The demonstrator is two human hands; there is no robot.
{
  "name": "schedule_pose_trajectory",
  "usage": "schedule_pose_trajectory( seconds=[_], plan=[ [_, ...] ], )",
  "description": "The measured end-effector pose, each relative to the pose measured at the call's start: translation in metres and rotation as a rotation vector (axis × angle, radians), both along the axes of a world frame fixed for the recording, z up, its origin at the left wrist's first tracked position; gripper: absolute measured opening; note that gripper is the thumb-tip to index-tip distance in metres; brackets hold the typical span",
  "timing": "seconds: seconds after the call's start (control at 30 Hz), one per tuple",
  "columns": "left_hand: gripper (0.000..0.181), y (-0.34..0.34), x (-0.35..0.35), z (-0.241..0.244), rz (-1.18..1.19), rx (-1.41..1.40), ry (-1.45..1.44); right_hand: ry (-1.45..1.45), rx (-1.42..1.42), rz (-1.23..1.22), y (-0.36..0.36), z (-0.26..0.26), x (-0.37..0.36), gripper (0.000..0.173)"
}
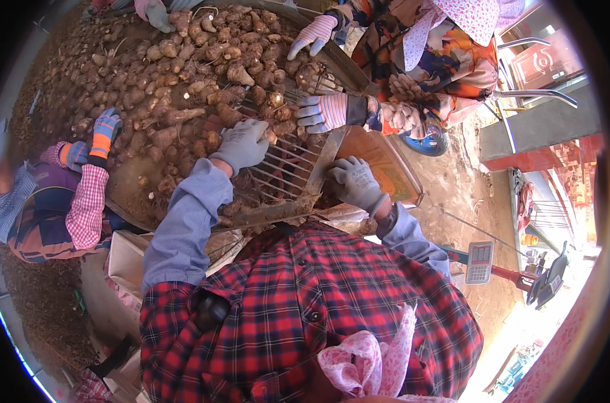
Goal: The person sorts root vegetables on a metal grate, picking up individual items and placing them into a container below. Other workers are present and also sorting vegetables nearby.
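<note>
My left hand (242,146), in a grey work glove, lies over a metal bar grate (279,174), palm down. A brown taro-like corm (269,135) shows between its fingertips. To the right, my right hand (358,185), in a matching glove, is by the outer side of the grate's metal frame (324,166). Its fingers curl down, and what lies under its palm is hidden. A large heap of soil-covered corms (168,90) spreads beyond the grate, and several corms sit on the bars.
Across the grate, a co-worker's striped gloves (327,112) are close to my hands. Another co-worker's orange-and-blue glove (104,133) touches the heap at left. A brown panel (380,166) slopes beside the frame. A scale display (480,262) stands at right, near a blue wheel (426,142).
</note>
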State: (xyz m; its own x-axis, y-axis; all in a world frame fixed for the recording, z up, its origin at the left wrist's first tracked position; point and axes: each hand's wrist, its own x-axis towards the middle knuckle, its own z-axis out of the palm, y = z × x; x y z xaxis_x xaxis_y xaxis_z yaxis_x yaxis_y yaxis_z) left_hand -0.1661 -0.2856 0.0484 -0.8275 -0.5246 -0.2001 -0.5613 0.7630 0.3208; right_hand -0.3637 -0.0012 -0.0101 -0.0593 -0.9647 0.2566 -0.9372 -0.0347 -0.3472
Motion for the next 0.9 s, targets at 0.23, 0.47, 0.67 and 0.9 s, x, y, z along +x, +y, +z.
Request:
schedule_pose_trajectory(
  seconds=[0.23, 0.47, 0.67, 0.9],
  plan=[
    [0.035, 0.039, -0.028, -0.003, -0.166, -0.064, -0.133, -0.122, -0.162, 0.034, -0.016, 0.024, 0.006, 0.022],
    [0.028, 0.051, 0.094, 0.033, 0.283, 0.6, 0.708, -0.253, -0.318, 0.198, -0.127, 0.079, 0.028, 0.032],
    [0.024, 0.061, 0.175, 0.042, 0.708, 1.14, 1.214, -0.149, 0.138, 0.073, -0.284, 0.045, 0.077, 0.051],
    [0.049, 0.072, 0.185, 0.03, 0.823, 1.225, 1.178, -1.521, 0.286, 0.013, -0.241, 0.055, 0.066, 0.055]
  ],
)
